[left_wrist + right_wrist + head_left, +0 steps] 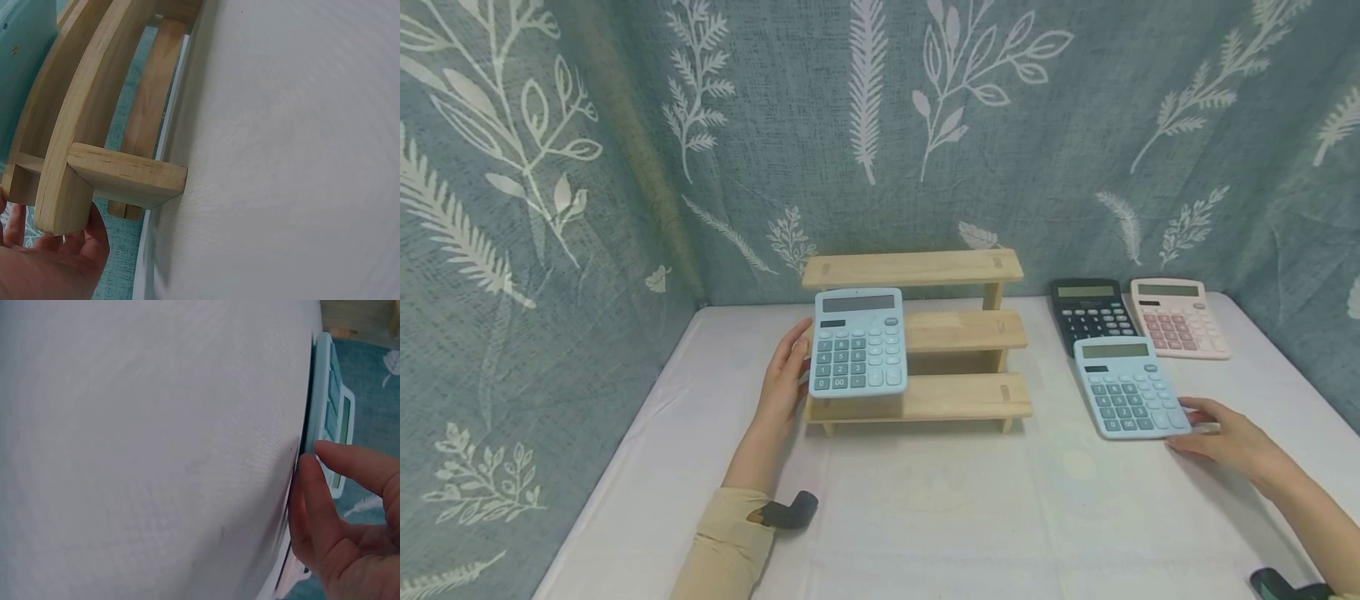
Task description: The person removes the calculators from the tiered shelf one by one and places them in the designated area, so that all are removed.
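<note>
A light blue calculator [859, 340] leans upright against the left part of a three-step wooden rack [958, 402]. At that calculator's left edge is my left hand [784, 371]. In the left wrist view, the relaxed fingers of the left hand [53, 262] lie around the rack's end [59, 206]; some fingertips are hidden. My right hand [1225, 437] pinches the lower right corner of a second light blue calculator [1131, 387]. The right wrist view shows the thumb and fingers of the right hand [350, 531] at the edge of this calculator [320, 394], near the white cloth.
Behind the second blue calculator lie a black calculator [1090, 312] and a pink calculator [1180, 321]; the blue one overlaps the black one. A white cloth [925, 517] covers the table. A grey-green leaf-patterned curtain [820, 142] hangs behind and at the sides.
</note>
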The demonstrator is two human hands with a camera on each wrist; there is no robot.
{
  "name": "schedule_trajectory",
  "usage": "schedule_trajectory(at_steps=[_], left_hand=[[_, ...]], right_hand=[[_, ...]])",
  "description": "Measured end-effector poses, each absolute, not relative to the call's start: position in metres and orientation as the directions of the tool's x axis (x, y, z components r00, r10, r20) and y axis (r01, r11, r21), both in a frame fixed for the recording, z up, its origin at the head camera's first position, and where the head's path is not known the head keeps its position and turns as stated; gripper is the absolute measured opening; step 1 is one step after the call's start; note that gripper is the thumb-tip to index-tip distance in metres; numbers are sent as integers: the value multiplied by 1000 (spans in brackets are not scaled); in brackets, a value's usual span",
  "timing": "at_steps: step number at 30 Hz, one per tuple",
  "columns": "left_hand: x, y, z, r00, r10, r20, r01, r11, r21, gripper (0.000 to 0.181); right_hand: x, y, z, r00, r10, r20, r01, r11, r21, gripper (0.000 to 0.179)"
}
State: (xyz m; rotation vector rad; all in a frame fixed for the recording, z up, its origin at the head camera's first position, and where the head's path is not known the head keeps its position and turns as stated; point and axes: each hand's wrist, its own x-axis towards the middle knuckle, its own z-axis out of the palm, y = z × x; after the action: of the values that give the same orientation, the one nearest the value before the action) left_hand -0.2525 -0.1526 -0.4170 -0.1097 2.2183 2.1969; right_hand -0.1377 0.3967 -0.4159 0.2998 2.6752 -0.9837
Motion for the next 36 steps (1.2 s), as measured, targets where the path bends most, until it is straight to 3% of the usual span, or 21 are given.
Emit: schedule_trajectory(at_steps=[15, 27, 36], left_hand=[[-253, -153, -417, -997, -38, -67, -67, 9, 998, 51], [-253, -154, -418, -997, -42, -71, -71, 0, 997, 50], [-252, -153, -417, -996, -33, -80, -80, -15, 997, 48]], right_hand=[[-131, 384, -405, -955, 103, -276, 263, 725, -636, 87], [-131, 334, -400, -992, -12, -123, 86, 652, -753, 69], [-140, 288, -389, -997, -68, -43, 1, 527, -850, 67]])
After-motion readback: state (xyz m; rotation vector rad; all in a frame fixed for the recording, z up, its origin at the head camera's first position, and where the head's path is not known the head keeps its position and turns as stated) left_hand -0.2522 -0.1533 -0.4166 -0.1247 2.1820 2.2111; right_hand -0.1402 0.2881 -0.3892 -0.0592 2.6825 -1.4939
